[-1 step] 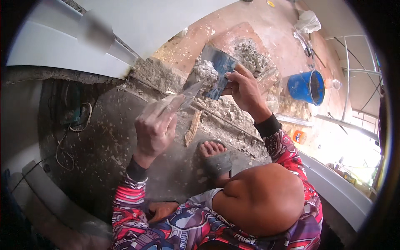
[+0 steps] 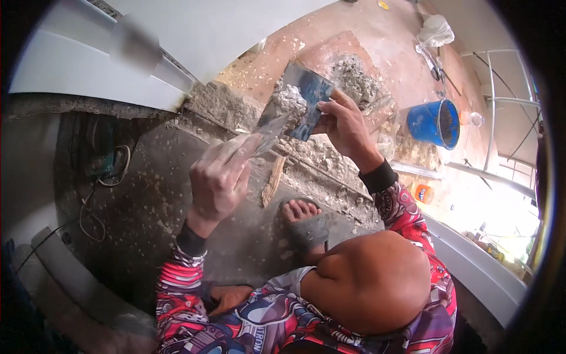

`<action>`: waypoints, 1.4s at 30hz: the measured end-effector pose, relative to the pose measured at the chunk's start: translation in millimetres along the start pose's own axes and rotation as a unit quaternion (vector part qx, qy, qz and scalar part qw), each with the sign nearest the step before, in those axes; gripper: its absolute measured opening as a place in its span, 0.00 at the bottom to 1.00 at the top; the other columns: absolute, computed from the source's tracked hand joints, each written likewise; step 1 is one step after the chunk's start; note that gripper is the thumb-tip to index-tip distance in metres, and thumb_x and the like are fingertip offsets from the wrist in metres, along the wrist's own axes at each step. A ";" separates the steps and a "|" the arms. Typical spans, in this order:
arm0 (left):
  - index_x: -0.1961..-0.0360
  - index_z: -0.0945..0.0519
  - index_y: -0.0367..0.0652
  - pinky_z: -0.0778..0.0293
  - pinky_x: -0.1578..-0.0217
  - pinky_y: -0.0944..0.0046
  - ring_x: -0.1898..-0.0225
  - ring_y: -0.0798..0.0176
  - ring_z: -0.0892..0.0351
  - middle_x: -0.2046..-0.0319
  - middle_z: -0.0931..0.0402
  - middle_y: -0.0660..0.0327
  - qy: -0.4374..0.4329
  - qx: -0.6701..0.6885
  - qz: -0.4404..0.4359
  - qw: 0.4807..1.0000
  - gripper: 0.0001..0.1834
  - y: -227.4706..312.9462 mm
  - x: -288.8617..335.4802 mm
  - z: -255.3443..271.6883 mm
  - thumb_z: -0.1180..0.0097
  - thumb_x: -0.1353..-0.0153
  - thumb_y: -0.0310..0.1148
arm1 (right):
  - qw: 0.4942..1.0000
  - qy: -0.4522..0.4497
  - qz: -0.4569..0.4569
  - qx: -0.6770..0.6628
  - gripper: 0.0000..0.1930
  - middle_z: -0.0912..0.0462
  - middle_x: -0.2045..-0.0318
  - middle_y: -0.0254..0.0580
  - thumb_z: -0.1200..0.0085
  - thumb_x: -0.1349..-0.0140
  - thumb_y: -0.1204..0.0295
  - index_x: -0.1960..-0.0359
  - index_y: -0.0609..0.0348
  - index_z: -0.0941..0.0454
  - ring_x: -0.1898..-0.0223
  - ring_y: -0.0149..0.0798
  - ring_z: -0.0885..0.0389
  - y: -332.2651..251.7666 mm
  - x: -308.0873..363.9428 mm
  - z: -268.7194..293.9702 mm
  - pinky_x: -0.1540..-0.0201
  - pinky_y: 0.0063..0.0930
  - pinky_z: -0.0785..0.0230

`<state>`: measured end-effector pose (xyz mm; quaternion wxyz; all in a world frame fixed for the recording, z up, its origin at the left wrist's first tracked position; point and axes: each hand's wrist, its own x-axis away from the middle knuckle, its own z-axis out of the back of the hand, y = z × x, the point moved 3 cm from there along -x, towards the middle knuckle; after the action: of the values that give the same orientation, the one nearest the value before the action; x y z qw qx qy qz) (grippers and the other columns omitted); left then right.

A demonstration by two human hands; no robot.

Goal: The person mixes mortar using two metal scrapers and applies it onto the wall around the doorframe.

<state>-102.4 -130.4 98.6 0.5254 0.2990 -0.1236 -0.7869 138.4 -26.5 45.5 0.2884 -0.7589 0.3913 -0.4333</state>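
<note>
My left hand (image 2: 219,180) is closed around a putty knife whose thin grey blade (image 2: 270,134) reaches up to the right; its handle is hidden in my fingers. The blade meets the lower left part of a dark, scuffed flat plate (image 2: 315,88). My right hand (image 2: 349,128) grips that plate by its right edge, thumb on top. A lump of wet grey mortar (image 2: 289,100) sits on the tilted plate. Beyond it, a larger heap of mortar (image 2: 355,79) lies on a reddish-brown board (image 2: 339,46).
A blue bucket (image 2: 425,125) stands to the right, near a white plastic bag (image 2: 435,30) and a metal frame (image 2: 490,100). A rough broken ledge (image 2: 318,159) crosses ahead of my sandalled foot (image 2: 302,211). A wood splinter (image 2: 273,180) and a corded tool (image 2: 100,153) lie leftward.
</note>
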 end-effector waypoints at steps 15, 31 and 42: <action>0.54 0.20 0.32 0.23 0.57 0.54 0.59 0.41 0.18 0.60 0.19 0.45 -0.106 0.112 0.084 0.985 0.15 -10.1 -21.1 2.5 0.47 0.43 0.21 | 0.982 -0.042 0.011 0.184 0.10 0.20 0.64 0.44 0.55 0.31 0.75 0.54 0.69 0.30 0.67 0.34 0.16 -8.3 -3.5 -35.6 0.64 0.31 0.16; 0.51 0.21 0.26 0.26 0.52 0.66 0.57 0.64 0.19 0.58 0.16 0.53 -0.098 0.286 0.302 0.904 0.19 -56.6 6.0 -24.0 0.43 0.39 0.30 | 0.979 -0.025 -0.049 0.195 0.09 0.25 0.64 0.37 0.52 0.31 0.75 0.52 0.64 0.31 0.70 0.31 0.18 5.2 -11.4 -26.8 0.69 0.27 0.18; 0.49 0.19 0.38 0.24 0.50 0.68 0.56 0.67 0.18 0.56 0.17 0.61 -0.026 0.702 0.343 0.623 0.17 -55.3 36.0 -20.4 0.42 0.41 0.27 | 0.993 -0.064 -0.077 0.066 0.16 0.21 0.59 0.42 0.57 0.32 0.79 0.44 0.64 0.30 0.63 0.39 0.16 12.0 -25.2 -14.4 0.61 0.40 0.18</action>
<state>-141.5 -137.3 42.1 0.3845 0.4927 -0.7457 -0.2309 113.5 -13.1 31.9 0.3279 -0.7922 0.2828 -0.4300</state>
